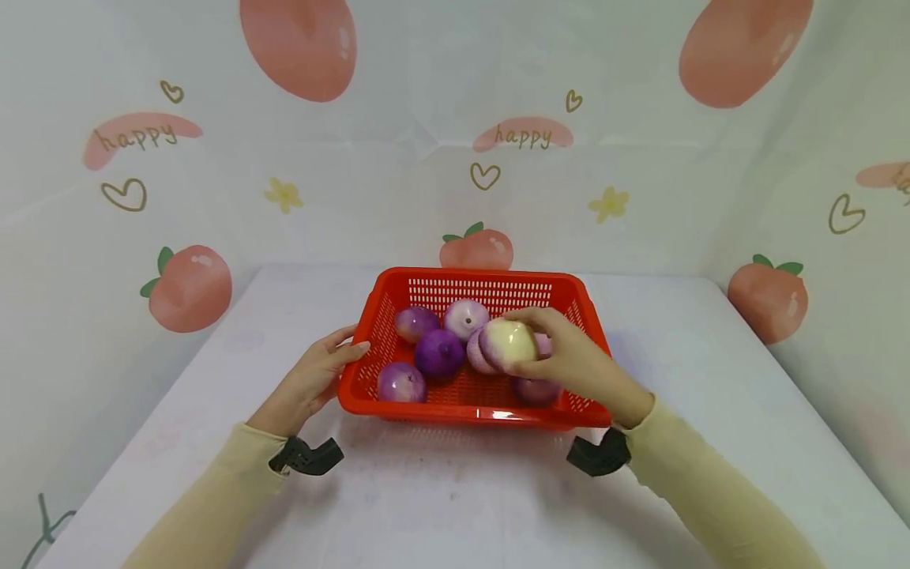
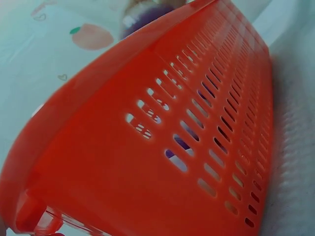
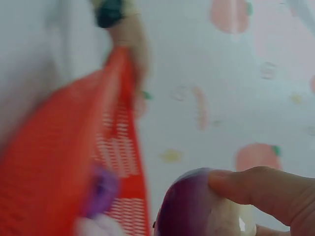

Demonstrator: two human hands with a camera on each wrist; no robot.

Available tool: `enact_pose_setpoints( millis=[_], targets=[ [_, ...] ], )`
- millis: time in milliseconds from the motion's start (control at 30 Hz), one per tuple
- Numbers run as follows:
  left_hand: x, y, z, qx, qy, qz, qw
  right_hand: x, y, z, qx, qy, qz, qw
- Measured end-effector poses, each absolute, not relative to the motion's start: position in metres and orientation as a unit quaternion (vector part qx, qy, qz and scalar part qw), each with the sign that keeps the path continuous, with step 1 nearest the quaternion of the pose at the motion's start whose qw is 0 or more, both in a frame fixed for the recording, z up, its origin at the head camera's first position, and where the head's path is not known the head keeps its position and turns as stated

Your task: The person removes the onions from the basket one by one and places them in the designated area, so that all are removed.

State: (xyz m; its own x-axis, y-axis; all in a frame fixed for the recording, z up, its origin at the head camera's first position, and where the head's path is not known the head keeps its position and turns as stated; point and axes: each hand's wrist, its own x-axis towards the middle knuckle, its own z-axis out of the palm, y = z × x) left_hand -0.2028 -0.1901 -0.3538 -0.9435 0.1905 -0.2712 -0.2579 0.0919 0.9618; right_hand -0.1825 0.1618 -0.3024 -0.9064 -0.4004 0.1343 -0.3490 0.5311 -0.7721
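The red basket sits mid-table, with bare tabletop open in front and to both sides; its far rim lies near the backdrop. The left hand rests against the basket's left wall, fingers fairly straight on the rim, gripping nothing. The right hand reaches over the right rim, fingers curled round a pale onion, held above the purple onions inside.

Head camera is looking down across the table at the red basket; both wrist cameras are viewing it close-up.
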Motion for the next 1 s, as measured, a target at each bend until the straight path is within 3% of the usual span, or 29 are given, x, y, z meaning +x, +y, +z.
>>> enact_pose_setpoints(
  millis=[233,400,667,1000],
  targets=[
    [-0.203,-0.19,-0.355,-0.026,0.725,0.669,0.163,-0.178,0.219,-0.256,-0.128,0.868,-0.479,-0.032],
    [-0.202,-0.191,-0.355,-0.026,0.725,0.669,0.161,-0.195,0.262,-0.251,-0.056,0.875,-0.478,-0.054],
    [-0.202,-0.191,-0.355,-0.021,0.722,0.673,0.161,-0.237,0.31,-0.298,-0.013,0.88,-0.468,-0.08],
    [-0.202,-0.191,-0.356,-0.018,0.719,0.676,0.16,-0.271,0.323,-0.369,0.014,0.884,-0.463,-0.064]
  ],
)
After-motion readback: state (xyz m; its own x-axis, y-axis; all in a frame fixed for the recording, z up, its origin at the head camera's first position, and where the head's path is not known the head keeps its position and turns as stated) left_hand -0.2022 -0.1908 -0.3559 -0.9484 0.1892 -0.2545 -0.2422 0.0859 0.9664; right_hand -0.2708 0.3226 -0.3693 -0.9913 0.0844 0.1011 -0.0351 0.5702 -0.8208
